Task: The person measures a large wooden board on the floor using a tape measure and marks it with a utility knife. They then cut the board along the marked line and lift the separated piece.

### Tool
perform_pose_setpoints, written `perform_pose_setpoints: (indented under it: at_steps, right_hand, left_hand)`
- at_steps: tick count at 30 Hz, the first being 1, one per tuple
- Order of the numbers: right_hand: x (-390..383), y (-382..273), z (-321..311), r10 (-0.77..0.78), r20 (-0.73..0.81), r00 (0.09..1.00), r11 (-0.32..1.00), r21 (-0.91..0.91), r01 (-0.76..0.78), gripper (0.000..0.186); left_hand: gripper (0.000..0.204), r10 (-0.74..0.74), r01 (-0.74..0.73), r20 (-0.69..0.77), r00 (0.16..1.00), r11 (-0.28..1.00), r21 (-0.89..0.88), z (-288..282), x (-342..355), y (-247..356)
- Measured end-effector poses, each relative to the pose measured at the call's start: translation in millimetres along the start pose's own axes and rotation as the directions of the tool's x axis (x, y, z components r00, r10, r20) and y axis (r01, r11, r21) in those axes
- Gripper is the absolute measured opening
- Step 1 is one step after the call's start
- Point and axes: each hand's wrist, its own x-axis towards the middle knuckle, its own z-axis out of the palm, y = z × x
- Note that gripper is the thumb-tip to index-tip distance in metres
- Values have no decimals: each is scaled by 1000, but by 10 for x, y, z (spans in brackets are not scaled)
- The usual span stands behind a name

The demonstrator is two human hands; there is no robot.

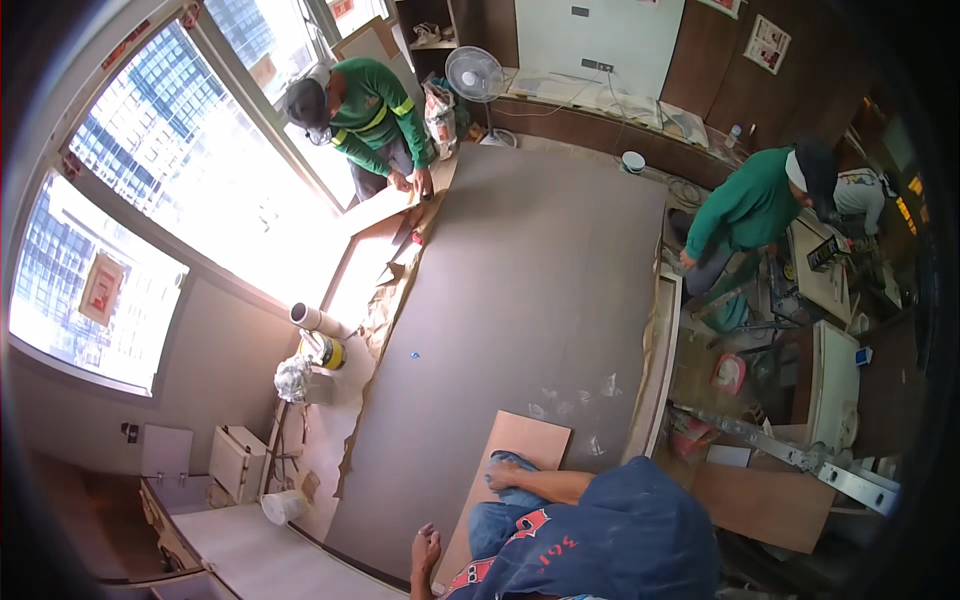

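Observation:
My left hand [427, 551] is held up beside my left leg, with its fingers apart and nothing in it. My right hand [501, 476] rests on the knee of my blue jeans [500, 525], its fingers lying loosely over the cloth. Under my legs lies a light-brown board [537, 437], on top of a large grey sheet [500, 270] that covers the middle of the room. Whitish smudges and a small blue bit [415, 355] mark the sheet. Neither hand touches a tool.
At the window, a person in green [375, 110] bends over a board; another [755, 205] stands right, near a cluttered work table [822, 270]. A fan [474, 75] and white tub [633, 161] stand far off. Tube [312, 319] and cans are left; a metal level [770, 445] lies right.

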Motion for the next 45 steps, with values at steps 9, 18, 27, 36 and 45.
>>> perform_pose_setpoints:
  at_steps: [9,18,27,36,45]
  right_hand:
    - [-667,886,277,129,-87,988,948,305,-97,53]
    - [-1200,1095,801,307,-173,936,847,498,-186,38]
    - [-942,1298,1659,421,-425,801,799,592,-106,34]
    - [-1862,664,2529,745,-257,615,405,908,-111,35]
    - [-2396,236,3855,813,27,582,132,964,-229,35]
  left_hand:
    - [45,-252,275,187,950,955,-109,-433,-689,-176]
    - [46,-91,135,226,970,973,-187,-650,-160,41]
    - [49,-82,146,303,950,969,-198,-701,-1,376]
    - [48,-154,83,626,764,986,141,-822,112,-1]
    - [48,-103,98,596,796,994,41,-703,773,268]
